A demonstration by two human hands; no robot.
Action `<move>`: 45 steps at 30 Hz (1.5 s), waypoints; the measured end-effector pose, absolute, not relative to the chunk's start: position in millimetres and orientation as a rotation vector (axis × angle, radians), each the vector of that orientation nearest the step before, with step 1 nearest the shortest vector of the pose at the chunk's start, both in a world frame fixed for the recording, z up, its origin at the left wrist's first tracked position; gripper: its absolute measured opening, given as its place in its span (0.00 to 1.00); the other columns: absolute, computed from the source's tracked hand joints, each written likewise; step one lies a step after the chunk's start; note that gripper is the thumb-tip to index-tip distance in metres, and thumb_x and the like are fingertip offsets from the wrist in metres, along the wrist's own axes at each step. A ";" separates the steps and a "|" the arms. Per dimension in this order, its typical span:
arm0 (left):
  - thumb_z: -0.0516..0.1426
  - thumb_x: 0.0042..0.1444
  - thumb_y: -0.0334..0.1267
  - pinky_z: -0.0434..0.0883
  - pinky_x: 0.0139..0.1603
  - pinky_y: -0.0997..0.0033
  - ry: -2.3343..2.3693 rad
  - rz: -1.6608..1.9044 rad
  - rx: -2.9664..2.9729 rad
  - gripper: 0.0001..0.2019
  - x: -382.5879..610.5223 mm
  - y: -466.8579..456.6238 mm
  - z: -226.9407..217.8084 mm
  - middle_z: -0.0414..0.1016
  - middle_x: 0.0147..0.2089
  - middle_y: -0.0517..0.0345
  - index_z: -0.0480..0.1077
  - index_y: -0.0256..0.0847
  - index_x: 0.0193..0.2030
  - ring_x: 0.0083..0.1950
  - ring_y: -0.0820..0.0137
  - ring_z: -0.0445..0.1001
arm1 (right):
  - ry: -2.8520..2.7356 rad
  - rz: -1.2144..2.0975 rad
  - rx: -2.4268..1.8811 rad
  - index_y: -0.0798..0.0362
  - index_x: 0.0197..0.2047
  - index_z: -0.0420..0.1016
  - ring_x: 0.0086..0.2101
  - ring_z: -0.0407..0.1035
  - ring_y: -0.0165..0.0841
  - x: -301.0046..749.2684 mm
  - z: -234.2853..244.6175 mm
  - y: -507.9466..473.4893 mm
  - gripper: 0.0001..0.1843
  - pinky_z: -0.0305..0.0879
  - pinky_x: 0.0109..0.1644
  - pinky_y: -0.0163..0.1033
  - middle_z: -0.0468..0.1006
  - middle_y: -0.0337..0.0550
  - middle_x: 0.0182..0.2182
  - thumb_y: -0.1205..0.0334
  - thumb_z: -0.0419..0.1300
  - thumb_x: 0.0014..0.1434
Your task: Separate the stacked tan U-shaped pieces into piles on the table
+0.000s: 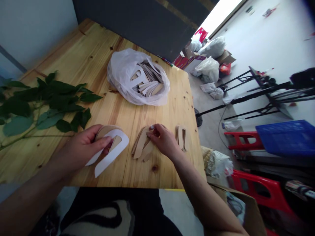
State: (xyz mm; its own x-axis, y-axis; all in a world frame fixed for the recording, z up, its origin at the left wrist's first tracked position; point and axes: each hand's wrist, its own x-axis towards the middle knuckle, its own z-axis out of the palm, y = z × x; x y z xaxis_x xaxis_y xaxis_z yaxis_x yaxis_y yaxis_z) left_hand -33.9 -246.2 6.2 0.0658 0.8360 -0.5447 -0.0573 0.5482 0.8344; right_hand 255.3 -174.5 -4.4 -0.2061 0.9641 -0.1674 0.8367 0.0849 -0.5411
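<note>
My left hand (86, 144) is closed round a stack of U-shaped cut-outs (115, 149), white on top and tan beneath, resting on the wooden table (98, 75). To its right, my right hand (163, 139) pinches the top of a fanned pile of tan cardboard pieces (141, 147) lying flat on the table. Another small pile of tan cut-outs (182, 137) sits just right of that hand, near the table's right edge.
A white plastic bag (123, 70) holding several more cut-outs lies at the table's middle back. A leafy green branch (44, 101) spreads across the left side. Beyond the right edge are red stools (258, 190), a blue crate (285, 137) and tripods.
</note>
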 end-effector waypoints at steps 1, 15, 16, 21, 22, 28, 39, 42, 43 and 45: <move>0.65 0.55 0.53 0.67 0.26 0.74 1.349 0.756 0.821 0.17 -35.3 -237.7 7.0 0.72 0.27 0.65 0.72 0.44 0.43 0.27 0.72 0.70 | -2.135 0.783 -1.815 0.49 0.38 0.70 0.34 0.68 0.34 255.5 -5.7 -175.1 0.06 0.60 0.38 0.41 0.75 0.43 0.37 0.59 0.63 0.61; 0.51 0.67 0.42 0.67 0.47 0.58 1.728 0.343 1.882 0.15 -35.1 -179.3 28.0 0.77 0.45 0.48 0.71 0.36 0.53 0.46 0.57 0.74 | -2.040 0.783 -1.691 0.50 0.39 0.72 0.36 0.71 0.34 261.4 -18.5 -179.0 0.05 0.67 0.41 0.41 0.74 0.44 0.39 0.59 0.63 0.62; 0.51 0.68 0.40 0.67 0.53 0.55 1.726 0.347 1.948 0.16 -35.6 -180.1 30.1 0.76 0.51 0.45 0.69 0.34 0.56 0.52 0.54 0.73 | -2.038 0.783 -1.690 0.50 0.39 0.72 0.36 0.71 0.34 261.6 -18.6 -178.8 0.05 0.67 0.41 0.41 0.74 0.44 0.38 0.59 0.63 0.62; 0.55 0.66 0.35 0.62 0.67 0.47 1.727 0.738 2.253 0.16 -18.8 -203.4 24.1 0.71 0.59 0.41 0.67 0.34 0.59 0.63 0.51 0.67 | -2.042 0.801 -1.696 0.50 0.39 0.71 0.33 0.69 0.32 262.0 -17.5 -178.9 0.06 0.65 0.38 0.40 0.73 0.44 0.40 0.59 0.63 0.62; 0.55 0.67 0.36 0.66 0.64 0.49 1.665 0.785 2.283 0.14 -8.7 -210.5 20.4 0.72 0.57 0.41 0.67 0.34 0.57 0.60 0.52 0.69 | -2.042 0.799 -1.698 0.50 0.39 0.71 0.32 0.68 0.31 261.9 -17.6 -178.9 0.06 0.65 0.38 0.40 0.73 0.44 0.40 0.59 0.63 0.62; 0.61 0.62 0.33 0.75 0.49 0.53 1.416 0.448 2.286 0.04 52.7 -232.0 -2.6 0.74 0.43 0.50 0.70 0.38 0.41 0.47 0.55 0.73 | -2.055 0.738 -1.624 0.49 0.37 0.68 0.32 0.67 0.32 261.8 -20.2 -178.3 0.06 0.63 0.37 0.40 0.71 0.42 0.38 0.62 0.63 0.61; 0.60 0.63 0.33 0.74 0.52 0.51 1.423 0.432 2.163 0.05 54.0 -227.5 -6.5 0.75 0.45 0.49 0.70 0.39 0.45 0.50 0.55 0.73 | -1.945 0.782 -1.413 0.47 0.37 0.70 0.36 0.72 0.35 276.4 -17.1 -192.5 0.05 0.67 0.43 0.42 0.76 0.39 0.33 0.61 0.63 0.64; 0.58 0.64 0.33 0.74 0.52 0.51 1.408 0.474 2.150 0.03 53.9 -226.6 -8.4 0.75 0.45 0.50 0.70 0.40 0.44 0.50 0.56 0.73 | -1.877 0.907 -1.400 0.47 0.39 0.72 0.35 0.72 0.33 277.4 -18.7 -193.9 0.03 0.69 0.41 0.40 0.76 0.38 0.32 0.61 0.63 0.64; 0.58 0.65 0.33 0.74 0.51 0.51 1.399 0.490 2.143 0.03 53.6 -226.2 -9.0 0.74 0.44 0.50 0.70 0.40 0.45 0.49 0.56 0.73 | -1.858 0.943 -1.397 0.47 0.39 0.72 0.35 0.72 0.32 277.2 -19.1 -194.0 0.03 0.69 0.40 0.39 0.77 0.38 0.33 0.61 0.63 0.64; 0.56 0.66 0.33 0.74 0.51 0.51 1.385 0.510 2.130 0.02 53.1 -225.5 -9.6 0.74 0.43 0.51 0.70 0.41 0.44 0.49 0.57 0.73 | -1.824 1.001 -1.405 0.48 0.40 0.73 0.34 0.72 0.32 276.0 -19.1 -194.1 0.03 0.69 0.40 0.38 0.77 0.38 0.33 0.59 0.63 0.64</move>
